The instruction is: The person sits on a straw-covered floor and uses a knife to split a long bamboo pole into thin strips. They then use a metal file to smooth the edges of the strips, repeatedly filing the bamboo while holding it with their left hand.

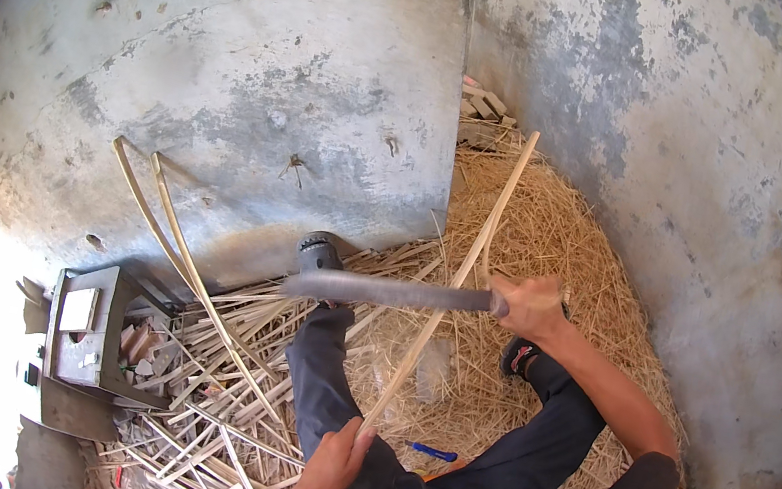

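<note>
My left hand (333, 461) is closed around the lower end of a long, pale bamboo strip (409, 369), by my left thigh. The strip slants up and away to the right. In my right hand (531, 306) is the handle of a machete (364, 289), its dark blade pointing left and slightly blurred. Blade and strip cross in the picture; whether they touch I cannot tell. A thin sliver curves off the strip beside my right hand.
Straw-like shavings (578, 242) cover the floor to the right, and cut strips (214, 446) lie heaped at left. Two long bent strips (170, 247) lean against the wall. A wooden box frame (90, 366) stands at left. A blue tool (433, 451) lies between my legs.
</note>
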`<move>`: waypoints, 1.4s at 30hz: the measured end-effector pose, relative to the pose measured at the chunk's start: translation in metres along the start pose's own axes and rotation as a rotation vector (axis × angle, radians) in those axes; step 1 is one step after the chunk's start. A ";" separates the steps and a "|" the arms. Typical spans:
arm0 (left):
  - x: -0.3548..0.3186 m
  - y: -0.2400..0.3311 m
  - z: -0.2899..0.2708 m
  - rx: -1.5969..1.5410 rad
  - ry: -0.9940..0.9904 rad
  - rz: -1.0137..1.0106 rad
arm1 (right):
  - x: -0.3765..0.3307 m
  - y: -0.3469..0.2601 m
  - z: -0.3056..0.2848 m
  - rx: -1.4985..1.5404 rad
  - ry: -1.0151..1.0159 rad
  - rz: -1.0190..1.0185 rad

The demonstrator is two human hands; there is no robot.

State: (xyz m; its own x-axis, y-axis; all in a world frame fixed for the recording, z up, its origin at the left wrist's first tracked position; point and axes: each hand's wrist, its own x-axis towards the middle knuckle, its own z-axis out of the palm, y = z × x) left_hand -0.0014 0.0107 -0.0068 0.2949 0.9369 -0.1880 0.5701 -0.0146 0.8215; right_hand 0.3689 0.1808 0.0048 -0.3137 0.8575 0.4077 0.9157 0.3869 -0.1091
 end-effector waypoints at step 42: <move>-0.042 -0.055 -0.022 -0.092 -0.179 -0.073 | 0.005 0.209 -0.023 0.063 0.154 0.777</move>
State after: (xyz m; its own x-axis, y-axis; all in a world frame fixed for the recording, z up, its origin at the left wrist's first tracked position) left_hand -0.0615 -0.0200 -0.0322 0.3918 0.8570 -0.3348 0.5251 0.0905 0.8462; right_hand 0.5645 0.2583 0.0054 0.4522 0.8347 0.3142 0.8406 -0.2810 -0.4631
